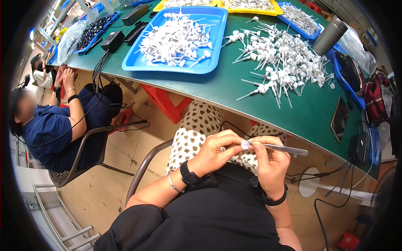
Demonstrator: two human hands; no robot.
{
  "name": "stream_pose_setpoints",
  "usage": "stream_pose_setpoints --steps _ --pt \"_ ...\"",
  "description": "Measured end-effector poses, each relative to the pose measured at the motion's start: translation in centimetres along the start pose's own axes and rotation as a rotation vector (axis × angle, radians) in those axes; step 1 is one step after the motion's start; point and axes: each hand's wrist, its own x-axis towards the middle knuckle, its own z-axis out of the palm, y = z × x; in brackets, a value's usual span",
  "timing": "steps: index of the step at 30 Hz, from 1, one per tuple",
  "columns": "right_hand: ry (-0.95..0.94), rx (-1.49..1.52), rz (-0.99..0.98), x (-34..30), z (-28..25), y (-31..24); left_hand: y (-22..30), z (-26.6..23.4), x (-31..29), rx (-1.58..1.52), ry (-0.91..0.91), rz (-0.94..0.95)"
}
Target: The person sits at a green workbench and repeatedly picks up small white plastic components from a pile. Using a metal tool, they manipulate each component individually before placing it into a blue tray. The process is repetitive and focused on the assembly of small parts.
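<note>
Green flat surface [234, 94] at 12 o'clock from me. Blue rectangular plastic tray [218, 33] at 11; loose heap of white stemmed plastic pieces [289, 58] at 1. My left hand [215, 151] is in a narrow pinch; my right hand [272, 165] holds a slim silver metal tool [289, 149], pointing toward 3. Small whitish plastic piece [245, 144]: dial centre, between both hands. Judgement: pinch lightly, steady wrists, keep tool aligned.

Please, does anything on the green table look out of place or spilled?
Possibly: a loose heap of small white thin-stemmed pieces lies directly on the green tabletop, looking spilled, because similar pieces sit inside the rectangular blue tray beside it. It may be deliberate.
</note>
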Motion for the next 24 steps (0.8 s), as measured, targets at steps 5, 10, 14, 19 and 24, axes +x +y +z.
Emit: stream_pose_setpoints --steps 5,10,14,19,24 --pt "-0.035 0.023 0.066 -0.09 -0.08 -0.47 -0.2 -0.1 -0.11 0.034 0.006 0.001" --pt "-0.003 0.027 0.04 -0.05 0.14 -0.19 0.0 -0.18 -0.1 0.053 -0.001 0.009" --pt "-0.012 -0.014 -0.008 -0.13 0.21 0.14 0.01 -0.04 -0.16 0.027 0.002 -0.012" --pt "-0.006 -0.058 -0.059 -0.06 0.34 0.19 0.21 0.01 -0.24 0.018 0.004 -0.035" --pt "-0.046 -0.172 -0.181 0.39 0.46 -0.13 0.08 -0.14 -0.38 0.032 -0.002 -0.038"
